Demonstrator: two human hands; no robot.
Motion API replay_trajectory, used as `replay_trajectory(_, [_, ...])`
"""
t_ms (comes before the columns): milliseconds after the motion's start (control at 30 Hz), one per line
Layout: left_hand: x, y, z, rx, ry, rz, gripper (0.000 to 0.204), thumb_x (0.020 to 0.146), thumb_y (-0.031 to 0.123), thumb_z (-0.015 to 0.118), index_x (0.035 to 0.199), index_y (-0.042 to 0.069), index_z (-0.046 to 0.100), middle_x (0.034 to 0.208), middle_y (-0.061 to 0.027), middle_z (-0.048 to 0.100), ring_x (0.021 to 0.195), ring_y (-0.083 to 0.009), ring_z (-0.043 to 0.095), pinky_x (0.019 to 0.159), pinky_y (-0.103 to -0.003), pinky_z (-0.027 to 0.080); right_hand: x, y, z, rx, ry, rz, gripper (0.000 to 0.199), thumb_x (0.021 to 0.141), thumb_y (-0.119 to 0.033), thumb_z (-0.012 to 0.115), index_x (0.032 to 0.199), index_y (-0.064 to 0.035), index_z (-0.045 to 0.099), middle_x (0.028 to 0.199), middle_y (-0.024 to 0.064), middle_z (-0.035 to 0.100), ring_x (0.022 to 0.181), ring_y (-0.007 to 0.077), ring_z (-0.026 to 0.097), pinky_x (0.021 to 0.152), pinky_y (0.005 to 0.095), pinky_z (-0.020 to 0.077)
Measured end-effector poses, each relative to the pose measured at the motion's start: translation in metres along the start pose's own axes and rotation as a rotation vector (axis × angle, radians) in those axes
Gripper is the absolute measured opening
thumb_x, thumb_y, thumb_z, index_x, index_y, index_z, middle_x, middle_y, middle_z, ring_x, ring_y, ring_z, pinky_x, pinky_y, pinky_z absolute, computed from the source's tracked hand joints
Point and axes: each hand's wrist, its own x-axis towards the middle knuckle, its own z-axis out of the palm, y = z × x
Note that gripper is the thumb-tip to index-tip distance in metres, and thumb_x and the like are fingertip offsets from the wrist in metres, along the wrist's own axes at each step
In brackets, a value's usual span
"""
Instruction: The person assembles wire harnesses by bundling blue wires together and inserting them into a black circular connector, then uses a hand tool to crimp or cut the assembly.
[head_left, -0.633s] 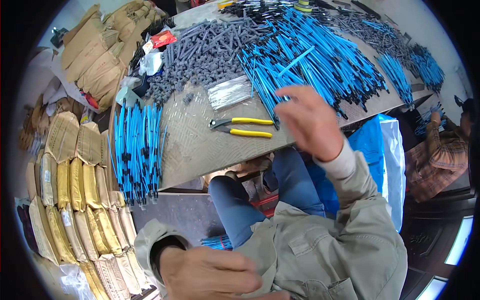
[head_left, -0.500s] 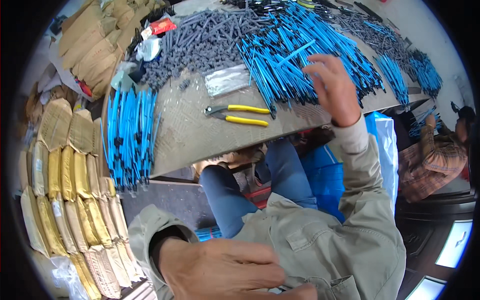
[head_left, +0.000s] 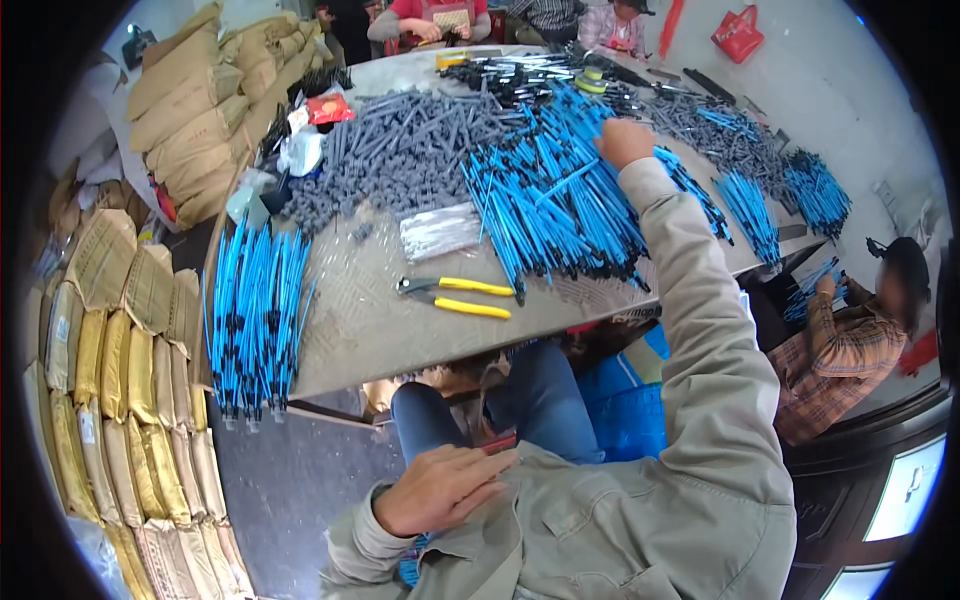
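My right hand point(head_left: 627, 143) is stretched out over the far right part of a big heap of thin blue rods with black ends point(head_left: 560, 205). Its fingers look curled in, with their tips hidden, so whatever they may hold cannot be made out. In front of my jacket, above my lap, my left hand point(head_left: 445, 488) has its fingers stretched out and shows nothing in it. Pliers with yellow handles point(head_left: 460, 297) lie on the table point(head_left: 350, 340) near its front edge. Behind them rests a clear plastic packet point(head_left: 440, 232).
Grey plastic parts point(head_left: 400, 140) are heaped beyond the packet. A bundle of blue rods point(head_left: 255, 315) overhangs the table's left front edge. Brown sacks point(head_left: 150, 370) are stacked at left. One co-worker point(head_left: 845, 340) sits at right; others point(head_left: 450, 20) are across the table.
My right hand has gone farther forward over the heap, and its spread fingers have curled in. The left hand has drawn up toward my lap. The view has tilted up, showing people opposite.
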Motion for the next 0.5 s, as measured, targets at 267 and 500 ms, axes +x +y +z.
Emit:
replay_trajectory(267, [-0.037, -0.016, 0.041, -0.256, 0.142, -0.441, 0.035, 0.082, 0.013, 0.062, 0.116, 0.008, 0.057, 0.083, -0.0111, 0.063, 0.067, -0.0242, 0.059, 0.059, -0.029, 0.047, 0.002, 0.0, -0.023, 0.27, 0.2, -0.117, 0.018, 0.076, -0.026, 0.057, 0.082, -0.0107, 0.064, 0.084, 0.0128, 0.066, 0.076, 0.0326, 0.063, 0.064, 0.046, 0.0491])
replay_trajectory(500, [-0.024, -0.03, 0.052, -0.159, 0.124, -0.468, 0.031, 0.082, 0.015, 0.063, 0.109, 0.003, 0.059, 0.092, -0.0149, 0.063, 0.073, -0.0275, 0.062, 0.064, -0.03, 0.048, 0.013, 0.021, -0.017, 0.052, 0.178, -0.063, 0.025, 0.08, -0.033, 0.057, 0.083, -0.009, 0.061, 0.082, 0.0115, 0.065, 0.076, 0.0298, 0.062, 0.063, 0.0431, 0.0479])
